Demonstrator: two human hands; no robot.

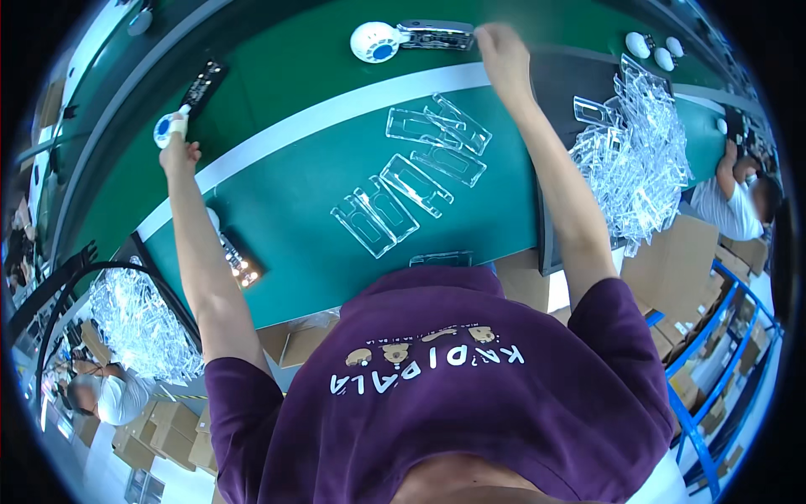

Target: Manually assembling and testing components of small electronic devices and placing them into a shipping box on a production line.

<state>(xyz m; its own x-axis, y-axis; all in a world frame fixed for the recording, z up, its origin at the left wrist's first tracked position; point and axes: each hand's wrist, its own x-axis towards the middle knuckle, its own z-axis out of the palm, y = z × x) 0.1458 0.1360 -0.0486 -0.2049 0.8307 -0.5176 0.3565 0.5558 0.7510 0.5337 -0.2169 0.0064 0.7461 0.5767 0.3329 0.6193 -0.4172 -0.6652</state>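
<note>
My left hand [180,154] is closed at the white ball end of a device [164,132] with a blue disc and a dark circuit-board body, on the dark green belt. Further right, a second device [374,43] of the same kind lies with its long body pointing right. At that body's far end is my right hand [504,52], its fingers bent and seemingly pinching the tip. Several clear plastic frames [388,212] are spread over the green worktop between my arms. Beside my left forearm lies another ball-headed device [240,265], partly hidden, with bright spots on its board.
A dark tray at right holds a heap of clear plastic parts [634,160]; another heap [143,323] lies at left. White ball parts [651,49] sit at far right. Co-workers [729,202] are on both sides. Cardboard boxes [672,260] and a blue rack [705,395] stand right.
</note>
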